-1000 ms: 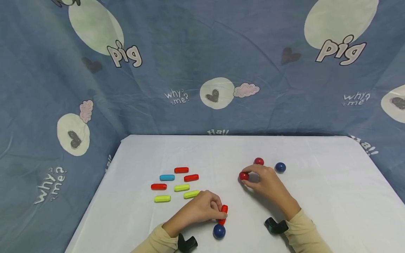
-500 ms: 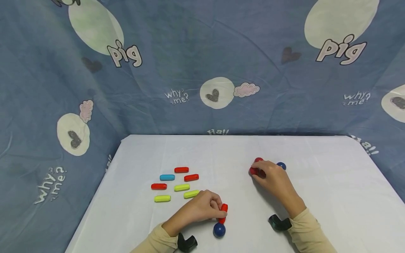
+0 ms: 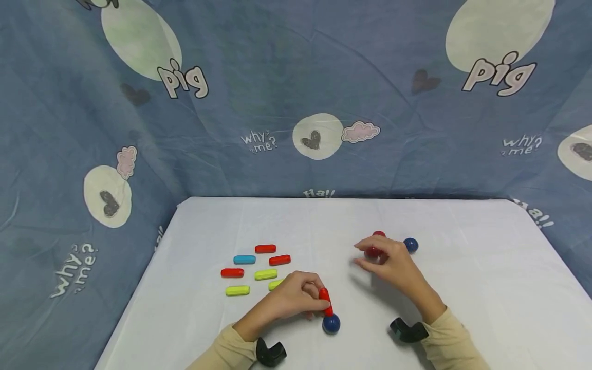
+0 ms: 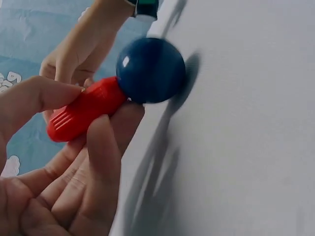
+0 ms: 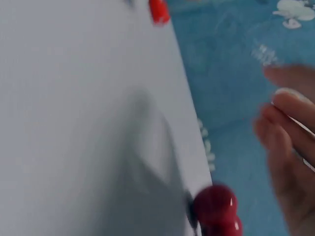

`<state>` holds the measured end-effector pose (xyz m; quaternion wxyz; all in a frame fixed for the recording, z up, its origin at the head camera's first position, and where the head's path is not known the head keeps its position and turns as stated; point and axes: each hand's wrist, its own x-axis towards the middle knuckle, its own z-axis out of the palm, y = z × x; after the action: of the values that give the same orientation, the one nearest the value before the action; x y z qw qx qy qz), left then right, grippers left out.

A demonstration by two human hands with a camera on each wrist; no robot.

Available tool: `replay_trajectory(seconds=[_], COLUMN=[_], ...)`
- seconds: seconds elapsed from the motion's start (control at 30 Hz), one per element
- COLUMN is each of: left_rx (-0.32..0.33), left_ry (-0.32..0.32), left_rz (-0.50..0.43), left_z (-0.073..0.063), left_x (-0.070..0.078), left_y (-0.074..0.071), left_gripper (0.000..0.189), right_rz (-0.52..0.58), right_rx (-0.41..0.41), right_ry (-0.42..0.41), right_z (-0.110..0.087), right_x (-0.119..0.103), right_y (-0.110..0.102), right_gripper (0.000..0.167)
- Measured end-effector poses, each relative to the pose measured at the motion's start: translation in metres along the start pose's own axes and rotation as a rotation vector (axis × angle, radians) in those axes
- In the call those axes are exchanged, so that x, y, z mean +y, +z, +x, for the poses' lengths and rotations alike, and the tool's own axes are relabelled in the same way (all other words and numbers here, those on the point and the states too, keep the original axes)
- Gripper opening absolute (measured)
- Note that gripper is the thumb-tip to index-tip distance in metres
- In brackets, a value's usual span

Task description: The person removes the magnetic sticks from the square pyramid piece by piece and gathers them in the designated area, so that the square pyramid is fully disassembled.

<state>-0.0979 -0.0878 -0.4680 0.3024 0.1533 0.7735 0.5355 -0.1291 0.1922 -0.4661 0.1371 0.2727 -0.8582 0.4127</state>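
My left hand (image 3: 296, 298) pinches a short red plastic rod (image 3: 325, 299) between thumb and fingers. Against the rod's near end sits a shiny dark blue ball (image 3: 331, 324); in the left wrist view the blue ball (image 4: 151, 70) touches the red rod (image 4: 88, 110). My right hand (image 3: 394, 261) hovers at the right with thumb and fingers spread. Behind its fingers are two red balls, the nearer one (image 3: 372, 252) partly hidden, the farther one (image 3: 378, 233) just beyond. The right wrist view shows the right-hand fingers (image 5: 283, 147) apart from the red balls (image 5: 215, 204), holding nothing.
On the white table (image 3: 499, 267) lie several loose rods at the left: red (image 3: 232, 273), lime (image 3: 237, 291) and light blue (image 3: 244, 259). Another dark blue ball (image 3: 410, 245) is right of the right hand. A patterned blue cloth (image 3: 259, 67) hangs behind.
My right hand carried a red ball right, beside the other red ball, then let go and drew slightly left. My left hand lifted a little, moving the red rod and blue ball away from me.
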Motion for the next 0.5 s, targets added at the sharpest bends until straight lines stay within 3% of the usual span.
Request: replay_trajectory(seconds=[0.1, 0.23, 0.37, 0.5], left_rx=[0.037, 0.098, 0.147, 0.192], left_ry=[0.023, 0.044, 0.1, 0.161], left_rz=[-0.026, 0.02, 0.201, 0.382], left_z=[0.0, 0.0, -0.002, -0.004], left_x=[0.0, 0.001, 0.003, 0.006], left_y=[-0.003, -0.003, -0.003, -0.001], left_gripper=[0.016, 0.017, 0.016, 0.016], right_rz=[0.217, 0.384, 0.437, 0.465], right_rx=[-0.21, -0.452, -0.554, -0.577], right_ry=[0.071, 0.161, 0.191, 0.19], right_z=[-0.001, -0.004, -0.008, -0.01], right_x=[-0.005, -0.004, -0.002, -0.002], right_y=[0.008, 0.021, 0.032, 0.037], right_gripper=[0.027, 0.03, 0.03, 0.027])
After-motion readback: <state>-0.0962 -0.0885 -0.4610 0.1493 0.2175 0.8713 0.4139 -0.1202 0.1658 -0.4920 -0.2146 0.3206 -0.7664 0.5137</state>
